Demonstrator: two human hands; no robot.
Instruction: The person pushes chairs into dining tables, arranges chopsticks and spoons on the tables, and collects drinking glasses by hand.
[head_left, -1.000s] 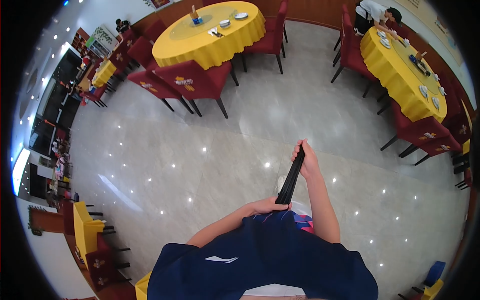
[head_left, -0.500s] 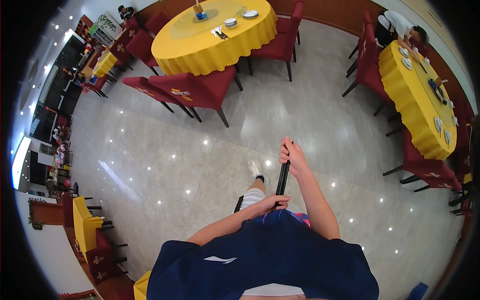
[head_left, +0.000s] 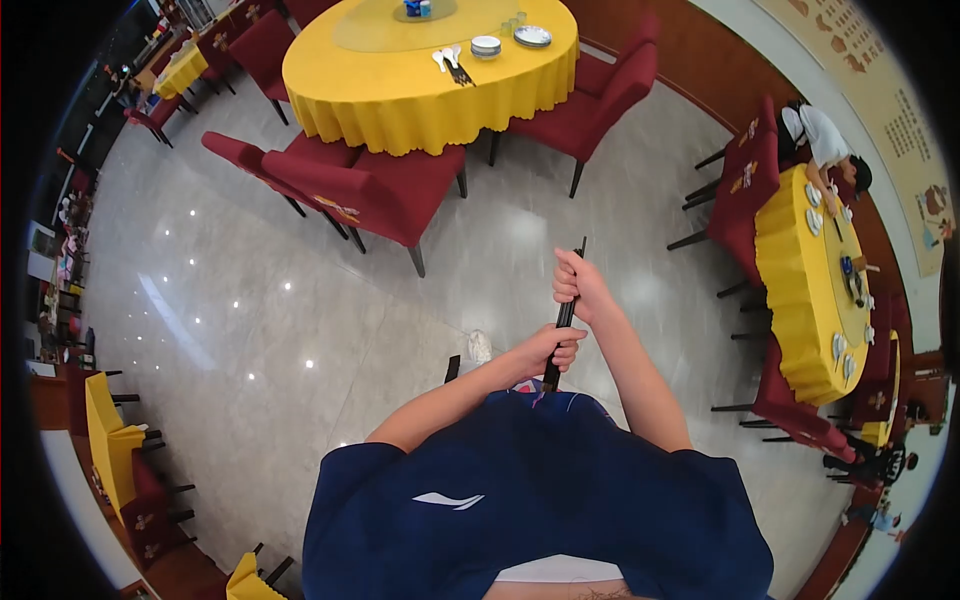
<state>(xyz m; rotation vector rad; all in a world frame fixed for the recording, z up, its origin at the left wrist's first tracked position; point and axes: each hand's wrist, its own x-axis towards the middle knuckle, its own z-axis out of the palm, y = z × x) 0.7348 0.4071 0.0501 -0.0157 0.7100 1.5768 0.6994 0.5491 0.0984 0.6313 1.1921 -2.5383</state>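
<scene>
- The left hand point(head_left: 548, 349) is closing its fingers around the lower part of a bundle of black sticks point(head_left: 566, 313), near the navy shirt point(head_left: 530, 490).
- The right hand point(head_left: 580, 286) is gripping the same bundle higher up; one thin tip is poking out above the fist.
- Ahead, red chairs point(head_left: 365, 205) are standing between the hands and a round table point(head_left: 400, 115), partly blocking its near side.
- That table is bearing stacked bowls point(head_left: 486, 46), plates point(head_left: 533, 36) and white spoons point(head_left: 446, 57).
- To the right, a person in a white top point(head_left: 827, 138) is bending over another yellow-covered table point(head_left: 785, 260), with more red chairs point(head_left: 748, 195) lining its near side.
</scene>
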